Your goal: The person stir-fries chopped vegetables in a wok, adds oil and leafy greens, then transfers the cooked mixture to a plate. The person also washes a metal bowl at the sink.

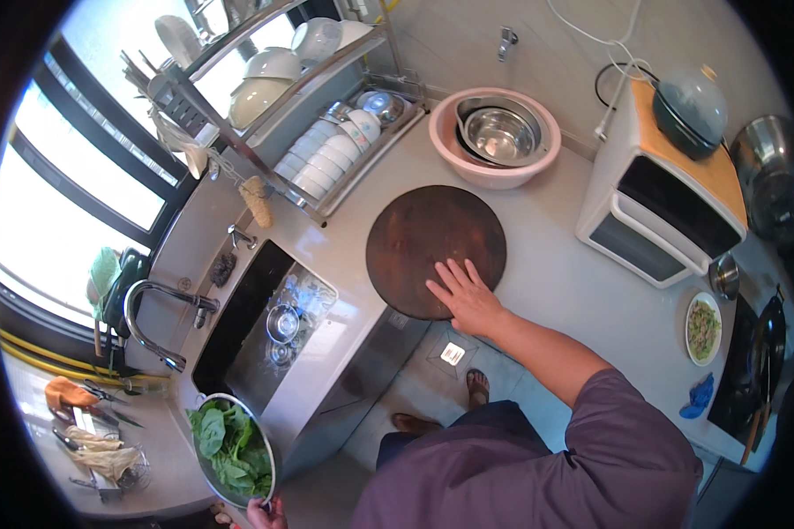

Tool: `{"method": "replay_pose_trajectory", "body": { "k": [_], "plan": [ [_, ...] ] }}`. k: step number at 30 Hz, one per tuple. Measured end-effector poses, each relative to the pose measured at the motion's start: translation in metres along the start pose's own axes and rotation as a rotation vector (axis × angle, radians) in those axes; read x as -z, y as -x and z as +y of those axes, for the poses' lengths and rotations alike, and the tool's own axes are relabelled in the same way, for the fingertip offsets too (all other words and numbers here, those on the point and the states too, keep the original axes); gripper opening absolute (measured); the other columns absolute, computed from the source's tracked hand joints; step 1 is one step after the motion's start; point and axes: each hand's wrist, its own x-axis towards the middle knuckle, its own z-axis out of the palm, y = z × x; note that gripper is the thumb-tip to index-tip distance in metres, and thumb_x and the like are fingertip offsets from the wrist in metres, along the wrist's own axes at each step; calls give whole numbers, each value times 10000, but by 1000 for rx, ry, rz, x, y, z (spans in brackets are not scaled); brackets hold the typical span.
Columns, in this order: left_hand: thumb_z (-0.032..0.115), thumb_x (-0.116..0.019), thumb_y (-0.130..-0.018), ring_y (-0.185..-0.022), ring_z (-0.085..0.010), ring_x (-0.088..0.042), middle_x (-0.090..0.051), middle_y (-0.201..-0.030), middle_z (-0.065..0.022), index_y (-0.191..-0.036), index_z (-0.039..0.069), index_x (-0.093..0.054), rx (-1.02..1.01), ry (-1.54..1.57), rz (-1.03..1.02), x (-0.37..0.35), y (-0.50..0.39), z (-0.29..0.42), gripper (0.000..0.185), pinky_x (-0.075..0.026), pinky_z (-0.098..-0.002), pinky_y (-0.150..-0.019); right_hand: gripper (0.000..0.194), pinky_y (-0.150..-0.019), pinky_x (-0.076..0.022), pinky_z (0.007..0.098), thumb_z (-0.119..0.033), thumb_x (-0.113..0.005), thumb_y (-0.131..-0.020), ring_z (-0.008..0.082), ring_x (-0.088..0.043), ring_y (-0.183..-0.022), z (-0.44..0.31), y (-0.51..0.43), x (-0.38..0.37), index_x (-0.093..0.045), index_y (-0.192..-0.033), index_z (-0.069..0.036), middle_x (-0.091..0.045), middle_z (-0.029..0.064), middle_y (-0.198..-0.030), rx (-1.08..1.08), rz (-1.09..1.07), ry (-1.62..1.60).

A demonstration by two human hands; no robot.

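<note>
My right hand lies flat, fingers spread, on the near edge of a round dark wooden chopping board on the corner of the counter. At the lower left, my left hand grips the rim of a round metal bowl full of leafy greens. Part of that hand is cut off by the bottom edge of the view. The bowl is beside the sink's near end and looks tilted; whether it rests on the counter, I cannot tell.
The sink holds water and a small metal bowl, with a curved faucet behind. A dish rack, a pink basin with metal bowls, a white countertop oven, a plate of chopped food and a wok surround the board.
</note>
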Motion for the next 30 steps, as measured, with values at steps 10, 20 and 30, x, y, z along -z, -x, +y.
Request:
{"method": "replay_pose_trajectory", "body": {
  "k": [10,20,30],
  "plan": [
    [145,-566,-1027,-602,-211,-566,-654,-800,-92,-999,18,-666,40,-105,-386,-124,43,-16,164,-481,-311,-519,317,-1009,-478,465,-252,-760,-854,351,-547,-1206,-45,192,59,-693,-1075,-35,-597,162,-1220,-282,324,-200],
    [137,-605,-1026,-608,-149,-566,-635,-772,-47,-1008,37,-672,-50,-447,-733,-233,154,-89,122,-444,-283,-488,322,-909,-565,475,-315,-783,-888,345,-641,-1074,14,646,282,-735,-1031,-31,-660,171,-1110,-1461,198,471],
    [97,-651,-927,-803,-293,-691,-726,-1002,-141,-1170,-23,-676,-76,-928,-1224,-208,501,-277,272,-538,-377,-617,645,-1005,-539,509,-312,-771,-893,403,-613,-1241,143,931,356,-475,-1392,-29,-617,210,-1296,-1709,-20,386]
  ]
}}
